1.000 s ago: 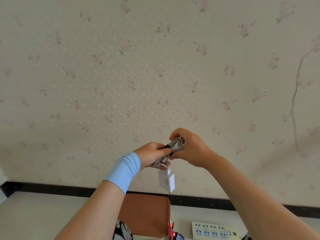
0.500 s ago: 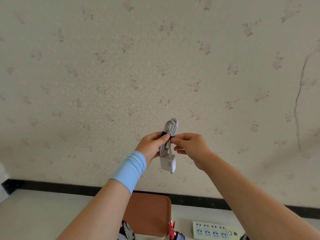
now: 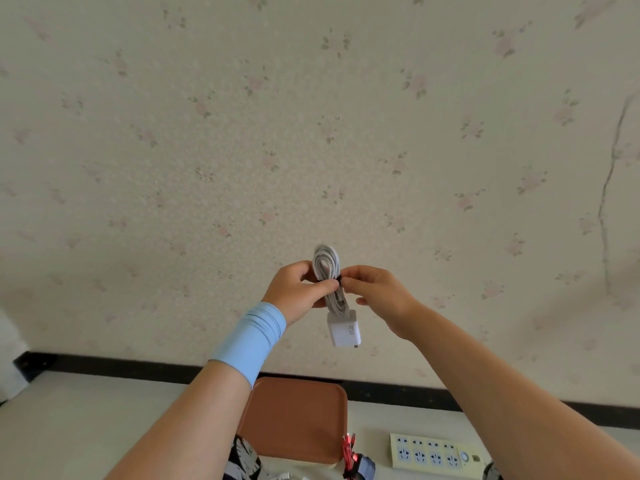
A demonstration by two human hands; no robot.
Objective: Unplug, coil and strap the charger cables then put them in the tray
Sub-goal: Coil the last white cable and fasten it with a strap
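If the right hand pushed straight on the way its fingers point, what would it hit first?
Probably the coiled white cable, whose black strap the right hand pinches; the left hand lies just beyond.

The cable (image 3: 327,271) and charger (image 3: 344,329) are white, the strap (image 3: 340,280) black, the tray (image 3: 294,417) brown, the wristband (image 3: 254,339) light blue.
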